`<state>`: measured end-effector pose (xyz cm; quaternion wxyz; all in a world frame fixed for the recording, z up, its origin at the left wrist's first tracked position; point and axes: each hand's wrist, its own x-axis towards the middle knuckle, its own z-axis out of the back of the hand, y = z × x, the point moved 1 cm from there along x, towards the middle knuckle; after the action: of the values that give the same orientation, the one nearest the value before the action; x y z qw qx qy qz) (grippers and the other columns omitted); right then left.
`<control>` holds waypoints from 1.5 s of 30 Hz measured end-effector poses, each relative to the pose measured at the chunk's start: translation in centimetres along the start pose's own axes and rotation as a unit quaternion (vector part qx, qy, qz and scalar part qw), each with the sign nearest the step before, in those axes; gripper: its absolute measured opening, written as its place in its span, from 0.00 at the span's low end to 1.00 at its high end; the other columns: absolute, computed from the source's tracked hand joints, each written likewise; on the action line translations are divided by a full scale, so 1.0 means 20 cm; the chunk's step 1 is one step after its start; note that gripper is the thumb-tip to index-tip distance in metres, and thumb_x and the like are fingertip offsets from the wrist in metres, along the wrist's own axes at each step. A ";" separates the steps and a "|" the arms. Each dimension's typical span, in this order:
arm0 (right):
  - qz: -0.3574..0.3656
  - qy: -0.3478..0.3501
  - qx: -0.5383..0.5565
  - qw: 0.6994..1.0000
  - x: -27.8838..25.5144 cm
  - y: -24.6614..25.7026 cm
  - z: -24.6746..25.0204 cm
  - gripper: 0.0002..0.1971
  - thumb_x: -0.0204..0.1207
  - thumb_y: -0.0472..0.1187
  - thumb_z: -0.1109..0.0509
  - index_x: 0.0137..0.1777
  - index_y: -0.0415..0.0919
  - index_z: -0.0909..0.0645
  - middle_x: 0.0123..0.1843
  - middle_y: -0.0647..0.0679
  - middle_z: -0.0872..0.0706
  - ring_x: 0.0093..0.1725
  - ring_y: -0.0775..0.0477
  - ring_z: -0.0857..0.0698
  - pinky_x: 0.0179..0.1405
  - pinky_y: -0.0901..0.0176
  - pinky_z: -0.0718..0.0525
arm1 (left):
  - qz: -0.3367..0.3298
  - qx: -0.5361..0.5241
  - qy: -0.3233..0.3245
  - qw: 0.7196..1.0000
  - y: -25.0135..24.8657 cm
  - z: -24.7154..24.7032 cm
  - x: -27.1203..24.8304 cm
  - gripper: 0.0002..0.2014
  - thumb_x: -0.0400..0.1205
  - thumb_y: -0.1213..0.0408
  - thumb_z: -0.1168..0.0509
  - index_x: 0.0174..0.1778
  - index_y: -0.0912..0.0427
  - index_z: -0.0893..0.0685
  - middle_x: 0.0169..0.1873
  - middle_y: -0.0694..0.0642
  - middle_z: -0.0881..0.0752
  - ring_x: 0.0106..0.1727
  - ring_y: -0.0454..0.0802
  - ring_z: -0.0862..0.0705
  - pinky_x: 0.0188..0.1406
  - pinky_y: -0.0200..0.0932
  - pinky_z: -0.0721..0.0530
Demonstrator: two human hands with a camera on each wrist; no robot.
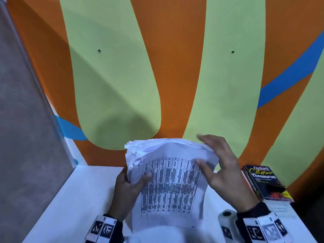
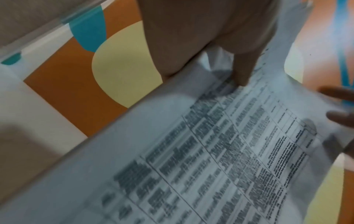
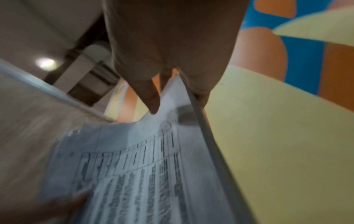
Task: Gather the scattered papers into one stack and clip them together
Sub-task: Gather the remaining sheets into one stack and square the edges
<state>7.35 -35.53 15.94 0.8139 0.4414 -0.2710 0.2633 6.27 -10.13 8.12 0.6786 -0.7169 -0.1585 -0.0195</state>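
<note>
Because we have the stack of papers lifted on edge above the white table, its weight hangs between our two hands and the sheets bow. Our judgement is that the bundle is light but floppy, loose sheets sliding easily on one another, so we should hold it by its two long sides and tap its lower edge down to square it. At the top left corner of the stack the edges are ragged and fanned, not yet flush. Our left hand grasps the stack's left side, thumb across the printed table on the front sheet, fingers behind. Our right hand clasps the stack's right side near the top, thumb on the front, fingers curled over the back. To the right of the stack lies a thesaurus with a black binder clip resting on its cover. Just below the stack's right corner stands a white roll.
</note>
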 end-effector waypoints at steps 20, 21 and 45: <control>-0.195 -0.079 0.130 0.969 -0.21 -0.17 -0.12 0.03 0.75 0.27 0.29 0.43 0.34 0.18 0.33 0.45 0.13 0.34 0.51 0.14 0.35 0.57 0.19 | -0.034 -0.030 0.078 0.996 -0.20 -0.04 0.11 0.25 0.58 0.45 0.18 0.48 0.55 0.08 0.47 0.56 0.07 0.50 0.55 0.09 0.53 0.52 0.12; -0.181 -0.072 0.116 0.974 -0.21 -0.17 -0.11 0.06 0.76 0.24 0.31 0.40 0.33 0.20 0.31 0.39 0.16 0.31 0.44 0.18 0.31 0.52 0.23 | -0.051 -0.027 0.080 0.995 -0.23 -0.04 0.13 0.23 0.60 0.47 0.18 0.45 0.58 0.08 0.44 0.56 0.07 0.46 0.54 0.09 0.49 0.49 0.12; -0.236 -0.051 0.114 0.964 -0.22 -0.17 -0.20 0.18 0.79 0.31 0.33 0.66 0.43 0.28 0.44 0.56 0.12 0.45 0.68 0.15 0.47 0.61 0.16 | -0.038 0.078 0.079 0.993 -0.15 -0.03 0.16 0.14 0.64 0.57 0.17 0.42 0.55 0.11 0.39 0.40 0.08 0.43 0.38 0.11 0.49 0.39 0.16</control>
<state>7.27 -34.46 9.08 0.7821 0.5959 -0.1685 0.0696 8.61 -9.94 11.90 0.7417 -0.6515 -0.1324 -0.0891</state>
